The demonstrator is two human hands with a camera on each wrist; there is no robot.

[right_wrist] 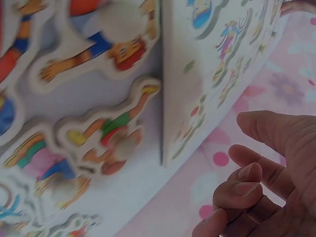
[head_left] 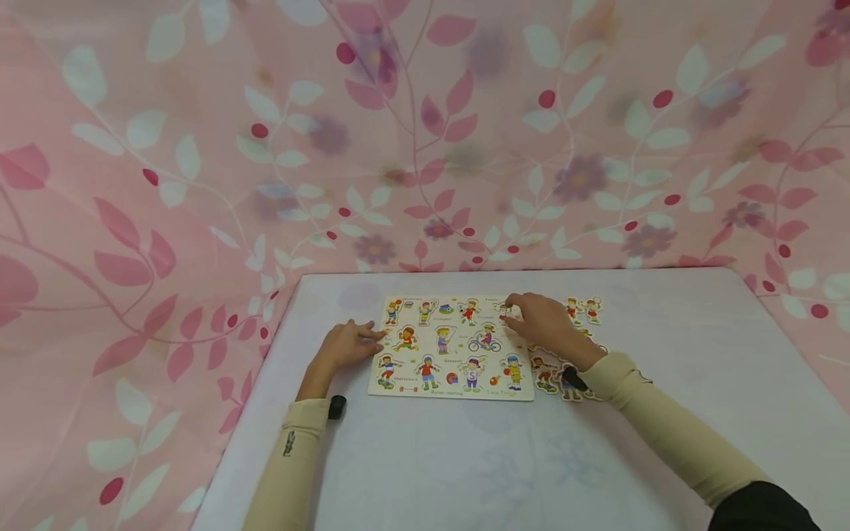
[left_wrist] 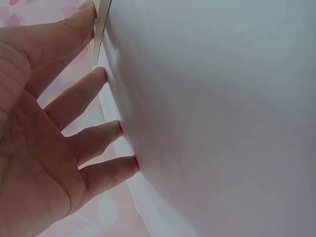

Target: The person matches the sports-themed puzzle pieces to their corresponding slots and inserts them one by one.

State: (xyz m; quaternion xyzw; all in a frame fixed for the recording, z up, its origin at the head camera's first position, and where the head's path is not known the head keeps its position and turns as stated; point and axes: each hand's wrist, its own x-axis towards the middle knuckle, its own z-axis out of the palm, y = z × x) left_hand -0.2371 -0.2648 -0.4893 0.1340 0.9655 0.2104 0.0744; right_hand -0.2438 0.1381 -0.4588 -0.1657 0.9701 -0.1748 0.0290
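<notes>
A pale wooden puzzle board (head_left: 418, 341) with sports figures in its recesses lies on the table. My left hand (head_left: 341, 346) is at its left edge; in the left wrist view the thumb and index finger touch the board's side (left_wrist: 101, 29), while the other fingers (left_wrist: 109, 170) extend to the white cloth. Over the top right corner is my right hand (head_left: 551, 322), fingers loosely bent. In the right wrist view nothing is between its thumb (right_wrist: 259, 126) and fingers. A small figure piece (right_wrist: 192, 123) sits in that corner of the board, close to the fingertips.
Loose figure pieces (right_wrist: 113, 128) with round knobs lie right of the board, partly under my right forearm; two more pieces (head_left: 592, 310) lie farther back. White cloth (head_left: 432, 464) covers the table. A pink floral curtain (head_left: 425, 147) hangs behind it.
</notes>
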